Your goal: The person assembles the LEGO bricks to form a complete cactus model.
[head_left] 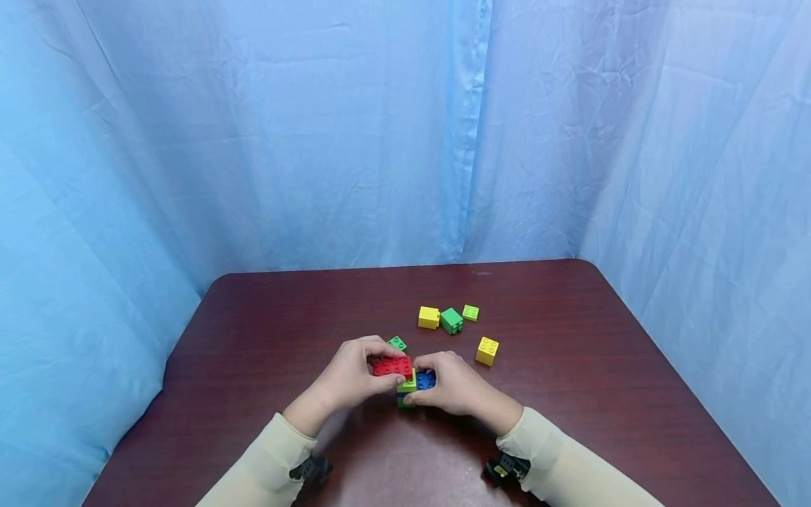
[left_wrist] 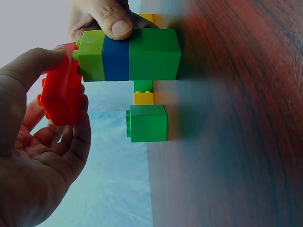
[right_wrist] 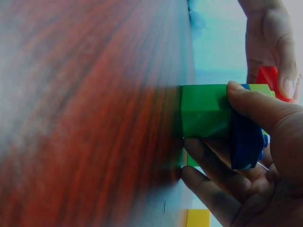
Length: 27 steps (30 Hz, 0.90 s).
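Just below the middle of the head view, the left hand (head_left: 351,377) is pinching a red brick (head_left: 391,366) between thumb and curled fingers and holding it against the top of a small stack (head_left: 408,391), which the right hand (head_left: 453,391) is gripping with its thumb on one side and fingers wrapped round the other. By my reading, the red brick is being fitted onto the stack; it is sitting tilted, so the next move is calling for squaring its underside to the studs and pressing down while the right hand is bracing. The stack is showing three bricks in the left wrist view: light green, blue and dark green. Loose bricks are lying toward the upper right of the hands, five as far as I can tell: a yellow one (head_left: 429,317), a green one (head_left: 451,320), a thin light green one (head_left: 470,313), another yellow one (head_left: 486,351), and a green one (head_left: 397,343) half hidden behind the left fingers.
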Available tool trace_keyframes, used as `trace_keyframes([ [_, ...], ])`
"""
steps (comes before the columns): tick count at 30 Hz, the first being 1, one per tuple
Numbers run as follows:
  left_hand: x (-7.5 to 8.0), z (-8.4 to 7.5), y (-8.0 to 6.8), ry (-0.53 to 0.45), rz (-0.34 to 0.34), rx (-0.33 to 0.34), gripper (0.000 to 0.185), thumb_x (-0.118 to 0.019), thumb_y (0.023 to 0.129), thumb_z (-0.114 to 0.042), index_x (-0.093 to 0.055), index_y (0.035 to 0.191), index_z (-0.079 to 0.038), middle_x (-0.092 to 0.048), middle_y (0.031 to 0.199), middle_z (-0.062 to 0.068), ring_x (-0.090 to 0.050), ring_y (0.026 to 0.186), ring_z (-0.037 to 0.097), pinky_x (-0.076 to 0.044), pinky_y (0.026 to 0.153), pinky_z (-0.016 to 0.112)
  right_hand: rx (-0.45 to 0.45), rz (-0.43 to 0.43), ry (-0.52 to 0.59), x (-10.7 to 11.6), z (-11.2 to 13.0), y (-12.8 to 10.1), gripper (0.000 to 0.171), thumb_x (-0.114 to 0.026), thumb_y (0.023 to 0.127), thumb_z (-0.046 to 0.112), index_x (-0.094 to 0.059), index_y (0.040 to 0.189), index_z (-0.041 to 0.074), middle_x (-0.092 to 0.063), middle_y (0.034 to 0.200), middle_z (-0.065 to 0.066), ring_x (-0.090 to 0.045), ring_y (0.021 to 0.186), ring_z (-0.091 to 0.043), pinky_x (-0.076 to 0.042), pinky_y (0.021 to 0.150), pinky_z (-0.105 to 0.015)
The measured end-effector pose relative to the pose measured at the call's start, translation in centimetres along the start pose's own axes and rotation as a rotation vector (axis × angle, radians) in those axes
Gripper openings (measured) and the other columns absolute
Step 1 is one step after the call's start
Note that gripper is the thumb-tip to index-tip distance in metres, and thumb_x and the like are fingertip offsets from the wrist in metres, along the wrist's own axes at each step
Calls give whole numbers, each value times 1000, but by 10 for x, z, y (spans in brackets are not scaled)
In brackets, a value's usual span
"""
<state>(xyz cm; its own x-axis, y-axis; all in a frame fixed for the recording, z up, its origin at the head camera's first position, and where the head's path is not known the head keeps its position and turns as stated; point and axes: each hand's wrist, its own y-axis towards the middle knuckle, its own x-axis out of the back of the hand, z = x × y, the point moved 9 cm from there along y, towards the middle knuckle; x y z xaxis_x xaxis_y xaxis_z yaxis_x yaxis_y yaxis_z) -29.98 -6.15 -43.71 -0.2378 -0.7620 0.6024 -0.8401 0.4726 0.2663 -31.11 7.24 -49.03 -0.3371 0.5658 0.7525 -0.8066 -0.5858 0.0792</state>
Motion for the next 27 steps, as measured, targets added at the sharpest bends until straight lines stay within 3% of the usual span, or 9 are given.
trace_keyframes([
  [12, -5, 0, -1, -19, 8, -11, 27, -82, 78, -28, -73, 102, -22, -64, 96, -10, -60, 81, 7, -54, 68, 30, 3, -9, -15, 0, 0, 1, 31, -81, 73, 49, -65, 92, 30, -62, 79, 16, -56, 70, -6, -49, 60, -25],
  [27, -6, -5, -1, 66, -23, -67, 29, -82, 77, -26, -73, 104, -24, -62, 97, -13, -58, 82, 3, -52, 68, 22, 6, -18, -4, 0, -1, 2, 30, -82, 73, 47, -66, 94, 31, -63, 80, 15, -56, 70, -6, -48, 60, -25],
])
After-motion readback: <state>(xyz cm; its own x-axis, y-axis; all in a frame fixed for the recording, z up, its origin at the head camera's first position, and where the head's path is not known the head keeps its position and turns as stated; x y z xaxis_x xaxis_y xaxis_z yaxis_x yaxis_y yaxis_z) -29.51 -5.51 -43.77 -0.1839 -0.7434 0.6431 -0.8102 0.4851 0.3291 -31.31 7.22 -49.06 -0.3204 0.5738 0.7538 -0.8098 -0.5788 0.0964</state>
